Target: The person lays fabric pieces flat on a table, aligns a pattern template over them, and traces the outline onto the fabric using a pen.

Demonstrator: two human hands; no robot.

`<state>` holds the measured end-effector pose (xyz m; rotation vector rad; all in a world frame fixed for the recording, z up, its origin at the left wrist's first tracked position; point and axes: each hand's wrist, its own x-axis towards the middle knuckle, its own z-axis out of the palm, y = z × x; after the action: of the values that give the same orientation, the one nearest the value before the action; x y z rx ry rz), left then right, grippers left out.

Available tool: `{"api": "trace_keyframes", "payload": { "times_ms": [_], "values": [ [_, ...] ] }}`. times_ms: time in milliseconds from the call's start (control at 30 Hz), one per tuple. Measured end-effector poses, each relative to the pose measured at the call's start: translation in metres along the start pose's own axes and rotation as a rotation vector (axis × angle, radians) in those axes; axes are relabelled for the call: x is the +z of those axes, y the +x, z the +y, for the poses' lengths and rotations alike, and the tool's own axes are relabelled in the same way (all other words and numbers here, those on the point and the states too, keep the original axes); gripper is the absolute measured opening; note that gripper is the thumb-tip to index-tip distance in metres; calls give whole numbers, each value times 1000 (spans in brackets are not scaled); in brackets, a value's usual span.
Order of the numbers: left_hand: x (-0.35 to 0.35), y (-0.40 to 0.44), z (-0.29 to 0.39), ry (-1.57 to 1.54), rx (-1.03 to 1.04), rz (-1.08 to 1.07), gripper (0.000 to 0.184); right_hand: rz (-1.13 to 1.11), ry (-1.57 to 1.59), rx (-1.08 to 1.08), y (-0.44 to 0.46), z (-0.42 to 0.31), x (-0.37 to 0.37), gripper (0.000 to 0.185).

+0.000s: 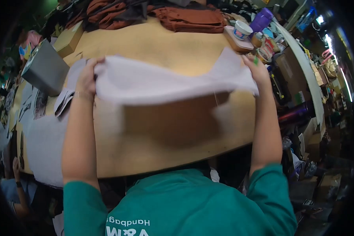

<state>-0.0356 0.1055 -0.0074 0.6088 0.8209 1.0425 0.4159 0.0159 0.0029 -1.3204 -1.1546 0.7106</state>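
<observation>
A soft white sheet (157, 80), which looks like cloth, is stretched between my two hands above the table (145, 157). My left hand (89, 76) has its fingers closed round the sheet's left end. At the right end, my right hand (259, 70) grips the sheet between thumb and fingers; something small and green shows on a finger. The sheet sags in the middle and is smeared by motion. Beneath it lies a dark brown patch (173, 122); whether it is shadow or material I cannot tell.
Folded rust-brown garments (190, 19) lie along the far edge. A grey metal box (45, 67) stands at left beside pale sheets (47, 145). A white tub (242, 30) and a purple bottle (261, 19) stand far right. Another person's arm (21, 192) shows lower left.
</observation>
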Motion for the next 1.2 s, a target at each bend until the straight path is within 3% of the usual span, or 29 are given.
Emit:
{"api": "trace_keyframes", "payload": {
  "times_ms": [67, 133, 167, 200, 233, 267, 300, 400, 433, 467, 533, 600, 633, 700, 800, 867, 933, 1033, 1133, 1200],
  "values": [
    [-9, 64, 59, 165, 147, -142, 14, 146, 173, 175, 70, -20, 12, 21],
    [33, 64, 115, 279, 497, 43, 16, 330, 18, 180, 94, -92, 24, 27],
    [41, 51, 147, 237, 260, -196, 19, 328, 27, 116, 108, -119, 19, 26],
    [62, 35, 162, 304, 380, 44, 18, 324, 36, 62, 121, -136, 9, 25],
    [59, 30, 184, 381, 405, -103, 15, 149, 97, -31, 135, -145, -14, 25],
    [49, 24, 198, 354, 432, -63, 17, -26, 162, -126, 144, -150, -30, 24],
    [39, 18, 210, 327, 460, -23, 19, -27, 120, -105, 140, -153, -31, 24],
    [42, -29, 171, 406, 606, 11, 13, 40, 8, -84, 78, -147, -10, 25],
    [4, -19, 173, 458, 509, 48, 15, 117, 16, -67, 53, -135, 1, 26],
    [18, -42, 131, 438, 503, 58, 13, 194, 23, -49, 33, -118, 6, 28],
    [3, -60, 77, 445, 427, 32, 11, 99, 8, -29, 5, -72, 3, 34],
    [-12, -71, 26, 395, 324, 31, 21, 113, 46, 64, -22, -18, 1, 38],
    [-46, -64, 3, 498, 291, 33, 36, 90, 38, 90, -36, 10, -4, 40],
    [-45, -82, -38, 520, 29, 182, 44, 41, -49, 139, -63, 60, -16, 42],
    [-55, -98, -74, 602, -100, -125, 55, -13, -128, 256, -97, 104, -42, 42],
    [-57, -98, -68, 780, -359, -87, 38, 8, -49, 299, -109, 80, -41, 41],
    [-79, -69, -69, 616, -446, -22, 38, -30, -107, 361, -108, 90, -52, 41],
    [-44, -32, -59, 551, -319, 255, 53, -34, -303, 322, -106, 89, -50, 41],
    [-69, 57, -57, 712, -199, 398, 69, -28, -308, 338, -108, 86, -45, 42],
    [-48, 73, -41, 759, -175, 476, 79, -24, -337, 310, -108, 89, -46, 41]
  ]
}}
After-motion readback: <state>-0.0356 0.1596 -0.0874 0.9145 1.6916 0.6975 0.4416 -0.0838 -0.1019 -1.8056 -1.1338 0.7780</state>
